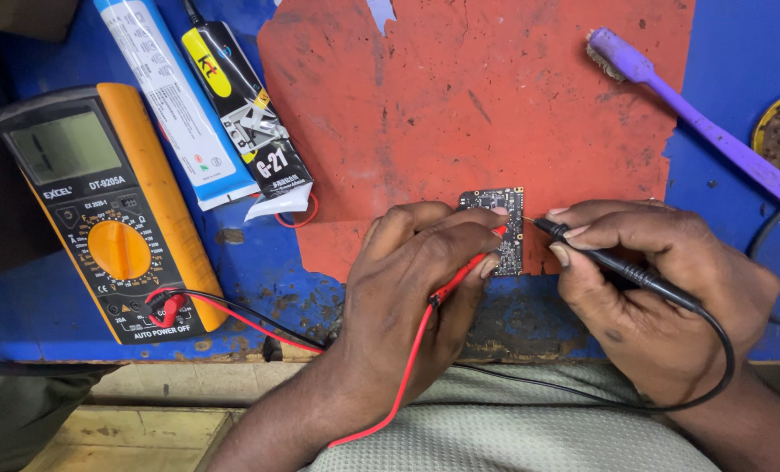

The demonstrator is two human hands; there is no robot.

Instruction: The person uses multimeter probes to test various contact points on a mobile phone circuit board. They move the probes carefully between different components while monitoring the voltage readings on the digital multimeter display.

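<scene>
On the blue surface [731,52] with its red mat [495,105], I see the small circuit board [503,229] lying long axis up-down between my hands: left hand [416,280] clamped on the red probe [460,273] beside it, right hand [661,288] pinching the black probe [617,264], tip at its right edge.

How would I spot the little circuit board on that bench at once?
Find the red mat on the blue bench. At its lower edge both hands meet: left hand with a red probe, right hand with a black probe. The board between them is small, dark and rectangular.
</scene>
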